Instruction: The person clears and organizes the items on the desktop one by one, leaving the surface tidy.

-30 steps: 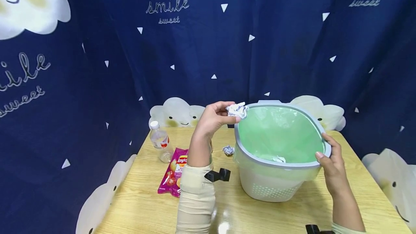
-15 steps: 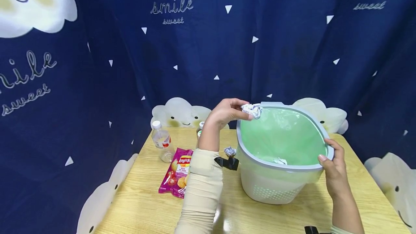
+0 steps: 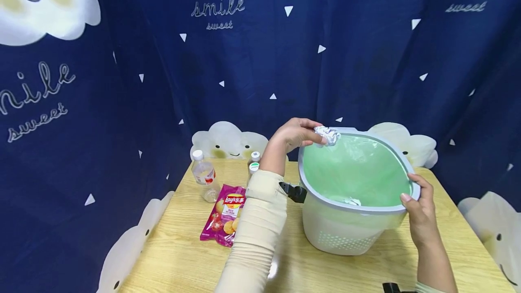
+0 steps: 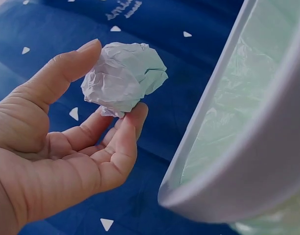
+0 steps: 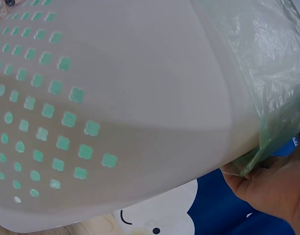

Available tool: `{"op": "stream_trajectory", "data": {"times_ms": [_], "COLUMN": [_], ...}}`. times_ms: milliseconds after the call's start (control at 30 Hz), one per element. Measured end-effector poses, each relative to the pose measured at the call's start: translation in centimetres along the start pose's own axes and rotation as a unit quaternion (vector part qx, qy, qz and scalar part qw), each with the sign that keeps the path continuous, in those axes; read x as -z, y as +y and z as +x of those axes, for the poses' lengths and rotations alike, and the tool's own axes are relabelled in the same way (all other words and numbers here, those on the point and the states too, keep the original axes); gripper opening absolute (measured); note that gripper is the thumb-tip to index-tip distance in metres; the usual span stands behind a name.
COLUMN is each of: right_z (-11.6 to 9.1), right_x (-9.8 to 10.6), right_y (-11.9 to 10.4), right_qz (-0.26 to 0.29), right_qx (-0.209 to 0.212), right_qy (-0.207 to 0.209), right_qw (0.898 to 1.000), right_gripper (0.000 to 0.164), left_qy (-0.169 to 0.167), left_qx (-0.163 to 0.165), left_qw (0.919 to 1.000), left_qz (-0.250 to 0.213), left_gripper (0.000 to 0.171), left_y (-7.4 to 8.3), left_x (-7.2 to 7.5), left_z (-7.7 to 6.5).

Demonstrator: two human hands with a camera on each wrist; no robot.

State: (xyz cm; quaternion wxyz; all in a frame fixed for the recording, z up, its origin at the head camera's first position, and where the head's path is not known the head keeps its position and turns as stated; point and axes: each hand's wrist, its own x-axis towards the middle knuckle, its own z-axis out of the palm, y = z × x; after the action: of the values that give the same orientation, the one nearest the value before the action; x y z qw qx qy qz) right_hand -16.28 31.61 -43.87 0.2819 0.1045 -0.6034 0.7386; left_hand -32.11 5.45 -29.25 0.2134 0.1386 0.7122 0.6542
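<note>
My left hand (image 3: 296, 134) pinches a crumpled paper ball (image 4: 121, 77) between thumb and fingertips. In the head view the ball overlaps the far left rim of a white waste bin (image 3: 339, 234). A green plastic bag (image 3: 358, 166) lines the bin and folds out over its grey rim. Low inside the bag lies a piece of white paper (image 3: 352, 201). My right hand (image 3: 422, 207) grips the bin's right rim, thumb over the top. From the right wrist view, the fingers (image 5: 267, 183) sit under the bag's overhang against the perforated bin wall.
Left of the bin, a purple Lay's chip bag (image 3: 221, 220) lies on the wooden table (image 3: 171, 248). Behind it stands a clear plastic bottle (image 3: 205, 176). Two bottle caps (image 3: 254, 161) show beside the left forearm. A dark blue curtain (image 3: 260, 49) hangs behind.
My left hand has moved right with the paper ball, from outside the bin's left rim to over its far left rim. The right hand keeps its grip. The forearm now hides another paper ball.
</note>
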Motion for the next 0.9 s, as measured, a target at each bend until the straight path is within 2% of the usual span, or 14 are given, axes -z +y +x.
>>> {"op": "stream_trajectory", "data": {"times_ms": [367,600,733,900], "right_z": [0.0,0.1,0.0,0.1], "right_x": [0.1,0.0,0.0,-0.1], "right_y": [-0.2,-0.3,-0.2,-0.2], "right_qz": [0.008,0.002,-0.001,-0.007], "right_qx": [0.003,-0.002,-0.004,-0.007], "right_qy": [0.003,0.005,0.004,0.006], "right_qw": [1.000,1.000,1.000,1.000], "right_gripper": [0.051,0.050,0.051,0.050], "left_qy": [-0.024,-0.017,-0.020,-0.005], "left_qx": [0.041,0.051,0.077,0.112], "left_qw": [0.9980,0.9966,0.9937,0.9908], "left_qz": [-0.041,-0.063,-0.078,-0.077], "left_gripper": [0.041,0.042,0.040,0.039], "left_y": [0.0,0.6,0.4,-0.5], "left_x": [-1.4,-2.2,-2.5,-2.7], "left_z": [1.7,2.5,3.2,3.8]}}
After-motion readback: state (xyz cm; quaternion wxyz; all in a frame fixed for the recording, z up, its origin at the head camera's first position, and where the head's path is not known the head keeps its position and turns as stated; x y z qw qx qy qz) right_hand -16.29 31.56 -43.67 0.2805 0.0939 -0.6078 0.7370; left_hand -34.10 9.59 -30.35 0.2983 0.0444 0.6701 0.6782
